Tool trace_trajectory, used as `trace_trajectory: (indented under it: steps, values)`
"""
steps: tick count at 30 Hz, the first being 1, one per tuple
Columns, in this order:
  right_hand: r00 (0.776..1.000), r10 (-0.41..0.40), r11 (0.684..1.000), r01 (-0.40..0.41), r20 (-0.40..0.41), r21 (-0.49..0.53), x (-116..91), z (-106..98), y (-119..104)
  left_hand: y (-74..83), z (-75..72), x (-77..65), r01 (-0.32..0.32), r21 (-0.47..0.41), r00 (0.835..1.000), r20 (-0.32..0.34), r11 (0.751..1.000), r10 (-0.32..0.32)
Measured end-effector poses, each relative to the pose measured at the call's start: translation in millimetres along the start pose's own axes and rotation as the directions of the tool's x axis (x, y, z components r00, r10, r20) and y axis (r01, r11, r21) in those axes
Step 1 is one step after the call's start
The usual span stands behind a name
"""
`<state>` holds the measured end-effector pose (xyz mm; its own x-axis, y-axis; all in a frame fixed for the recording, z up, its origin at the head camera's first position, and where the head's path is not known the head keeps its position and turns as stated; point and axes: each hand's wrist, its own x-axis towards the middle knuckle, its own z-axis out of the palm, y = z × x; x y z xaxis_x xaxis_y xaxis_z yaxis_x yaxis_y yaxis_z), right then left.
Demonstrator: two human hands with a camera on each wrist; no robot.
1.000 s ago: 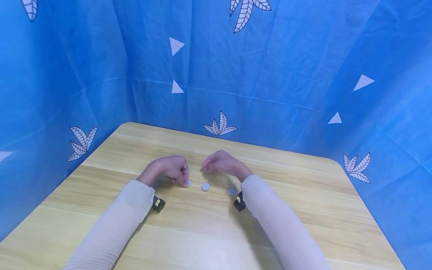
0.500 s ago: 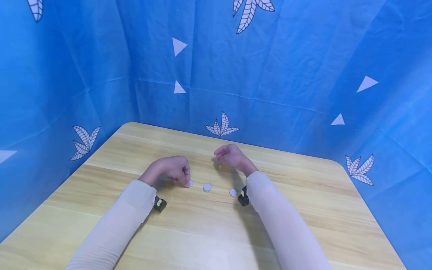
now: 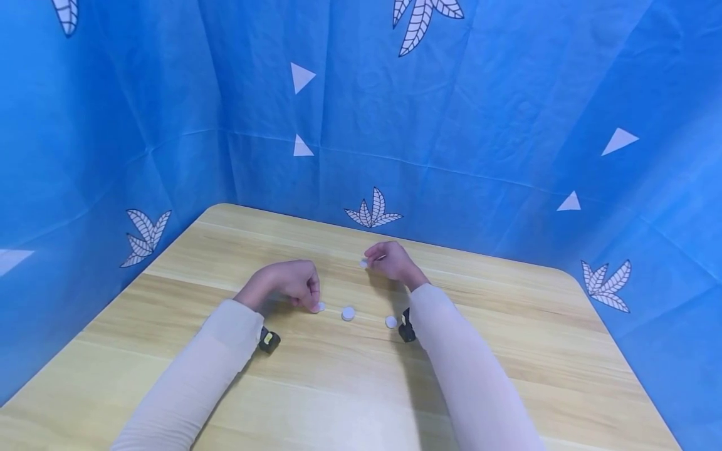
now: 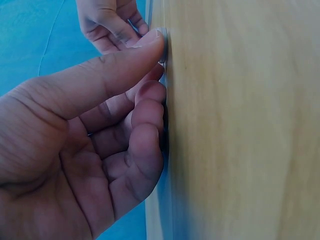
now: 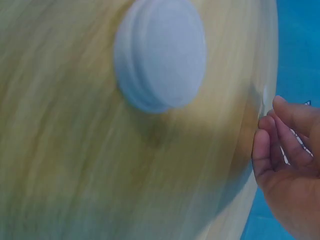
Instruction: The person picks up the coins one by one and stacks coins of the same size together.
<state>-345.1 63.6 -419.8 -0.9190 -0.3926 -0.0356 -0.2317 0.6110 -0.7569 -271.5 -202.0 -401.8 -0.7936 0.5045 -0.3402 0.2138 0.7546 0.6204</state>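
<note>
Several small white discs lie on the wooden table. My left hand (image 3: 296,285) is lowered to the table and pinches one white disc (image 3: 321,307) at its left edge; in the left wrist view the thumb presses against the disc (image 4: 164,46), the other fingers curled. Farther back, my right hand (image 3: 389,260) has its fingertips at another white disc (image 3: 363,264). That disc's far part shows past the fingers; their grip is partly hidden. Between the hands sits a middle disc (image 3: 348,313). Another disc (image 3: 391,322) lies by the right wrist, its grooved side large in the right wrist view (image 5: 167,52).
The light wooden table (image 3: 361,382) has rounded back corners. A blue curtain (image 3: 451,113) with white leaf prints and triangles hangs behind it and along both sides. Black wrist cameras sit under the left sleeve (image 3: 192,369) and right sleeve (image 3: 468,369).
My right hand has moved back and to the right, and a disc now shows at its fingertips. My left hand stays at its disc. The head view has shifted slightly.
</note>
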Motion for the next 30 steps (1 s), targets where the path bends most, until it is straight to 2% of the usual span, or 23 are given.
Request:
trace_trajectory:
  steps: [5,13,19,30]
  values:
    - [1.000,-0.007,0.999,0.008,0.023,-0.051,3.5,1.1,-0.3,0.7,0.5,0.1,0.008,-0.001,1.000,-0.002,1.000,-0.008]
    - [0.999,0.028,0.995,-0.025,0.032,-0.096,5.0,2.2,-1.8,3.0,0.6,-1.3,0.018,-0.004,1.000,-0.001,1.000,-0.018]
    - [0.996,0.087,0.994,-0.086,0.021,-0.065,7.3,4.9,3.5,3.8,0.6,-1.8,0.018,-0.005,1.000,0.000,1.000,-0.018]
    - [0.993,0.119,0.991,-0.117,0.022,-0.064,7.7,7.0,-3.5,2.6,1.2,-1.9,0.028,-0.016,1.000,-0.003,0.999,-0.028]
